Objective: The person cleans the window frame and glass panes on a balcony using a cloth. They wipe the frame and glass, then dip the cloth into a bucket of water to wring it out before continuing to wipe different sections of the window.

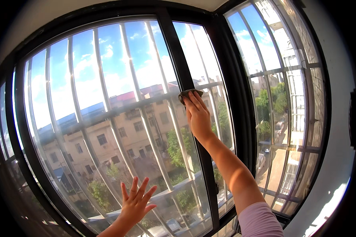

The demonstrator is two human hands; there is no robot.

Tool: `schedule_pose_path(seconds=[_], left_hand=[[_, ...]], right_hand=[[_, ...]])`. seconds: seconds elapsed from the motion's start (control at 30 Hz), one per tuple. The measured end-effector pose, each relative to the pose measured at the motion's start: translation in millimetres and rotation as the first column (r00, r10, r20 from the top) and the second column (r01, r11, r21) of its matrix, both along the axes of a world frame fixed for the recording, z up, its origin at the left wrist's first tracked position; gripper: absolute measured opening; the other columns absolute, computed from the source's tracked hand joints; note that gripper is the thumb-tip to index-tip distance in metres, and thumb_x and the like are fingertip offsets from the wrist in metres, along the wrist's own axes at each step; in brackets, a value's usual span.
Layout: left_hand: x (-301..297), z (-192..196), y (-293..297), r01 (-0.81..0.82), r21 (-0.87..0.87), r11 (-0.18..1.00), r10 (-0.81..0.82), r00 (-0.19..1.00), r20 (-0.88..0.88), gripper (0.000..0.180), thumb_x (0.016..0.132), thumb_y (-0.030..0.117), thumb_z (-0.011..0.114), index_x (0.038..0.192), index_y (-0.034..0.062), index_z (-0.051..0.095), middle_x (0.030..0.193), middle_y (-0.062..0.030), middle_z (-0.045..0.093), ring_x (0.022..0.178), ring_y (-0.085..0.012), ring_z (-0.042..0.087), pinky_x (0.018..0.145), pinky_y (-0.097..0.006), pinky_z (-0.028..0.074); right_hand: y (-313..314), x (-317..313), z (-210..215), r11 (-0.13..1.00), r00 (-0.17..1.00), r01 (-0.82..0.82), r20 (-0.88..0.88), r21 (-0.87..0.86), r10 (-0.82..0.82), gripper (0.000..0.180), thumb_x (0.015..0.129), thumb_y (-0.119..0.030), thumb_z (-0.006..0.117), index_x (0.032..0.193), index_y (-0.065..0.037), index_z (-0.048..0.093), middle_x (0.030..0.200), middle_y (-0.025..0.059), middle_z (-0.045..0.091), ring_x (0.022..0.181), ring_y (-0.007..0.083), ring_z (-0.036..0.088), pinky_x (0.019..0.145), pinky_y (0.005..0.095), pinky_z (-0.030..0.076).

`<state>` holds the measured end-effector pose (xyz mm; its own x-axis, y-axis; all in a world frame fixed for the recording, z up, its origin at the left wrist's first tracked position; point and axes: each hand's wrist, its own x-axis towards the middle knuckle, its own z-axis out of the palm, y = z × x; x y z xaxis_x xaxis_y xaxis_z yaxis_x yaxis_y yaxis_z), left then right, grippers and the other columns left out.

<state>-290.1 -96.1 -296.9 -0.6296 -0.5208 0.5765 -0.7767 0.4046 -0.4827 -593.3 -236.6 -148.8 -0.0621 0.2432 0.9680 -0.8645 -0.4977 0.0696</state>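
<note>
My right hand [197,114] is raised against the dark middle post [174,47] of a window and presses a small grey-green cloth [190,93] onto it with flat fingers. My left hand [135,203] is lower down, fingers spread, palm resting flat on the left glass pane [87,79]. It holds nothing. The forearm of my right arm, in a pink sleeve, comes up from the lower right.
The window has a dark frame [233,79] and a second angled section [277,118] at the right. Behind the glass run pale vertical security bars [103,83]. Outside are buildings, trees, a street and blue sky. A white wall [340,130] borders the right.
</note>
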Motion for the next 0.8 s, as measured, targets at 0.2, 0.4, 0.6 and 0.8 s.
schedule_pose_path(seconds=[0.2,0.4,0.6,0.8], left_hand=[[6,-1,-8,-0.021,-0.019,1.0,0.021,0.999,0.031,0.086,0.067,0.051,0.074,0.14,0.0272,0.038,0.153,-0.0081,0.019,0.143,-0.0365,0.006,0.106,-0.069,0.001],[10,-3,-8,-0.053,-0.012,0.999,0.053,0.998,0.042,0.087,0.068,0.055,0.072,0.142,0.028,0.035,0.154,-0.0072,0.017,0.143,-0.034,0.003,0.107,-0.067,-0.001],[2,-2,-1,-0.017,0.035,0.999,0.017,1.0,0.005,0.089,0.068,0.052,0.073,0.143,0.0285,0.033,0.154,-0.0069,0.019,0.143,-0.033,0.004,0.109,-0.064,-0.003],[-6,-8,15,0.096,0.007,0.995,-0.094,0.988,-0.123,0.052,0.076,0.032,0.074,0.122,0.019,0.055,0.146,-0.0088,0.034,0.14,-0.0325,0.022,0.11,-0.064,0.008]], right_hand=[[-13,9,76,0.999,0.999,0.04,0.031,-0.026,-0.04,0.024,0.091,-0.007,0.051,0.112,0.0,0.061,0.124,0.0196,0.057,0.121,0.0347,0.05,0.099,0.0419,0.044],[-25,17,148,0.992,0.995,0.081,0.071,-0.093,-0.075,0.022,0.09,-0.005,0.051,0.106,0.002,0.064,0.112,0.0211,0.062,0.113,0.0337,0.056,0.1,0.0394,0.044],[-13,8,175,0.99,0.992,0.114,0.068,-0.078,-0.109,0.024,0.088,-0.001,0.05,0.109,0.001,0.062,0.118,0.0198,0.06,0.114,0.0331,0.056,0.1,0.0367,0.045],[-11,11,88,0.99,0.992,0.125,-0.004,-0.067,-0.126,0.027,0.088,-0.003,0.052,0.113,0.001,0.06,0.122,0.0191,0.057,0.119,0.0335,0.051,0.101,0.0391,0.044]])
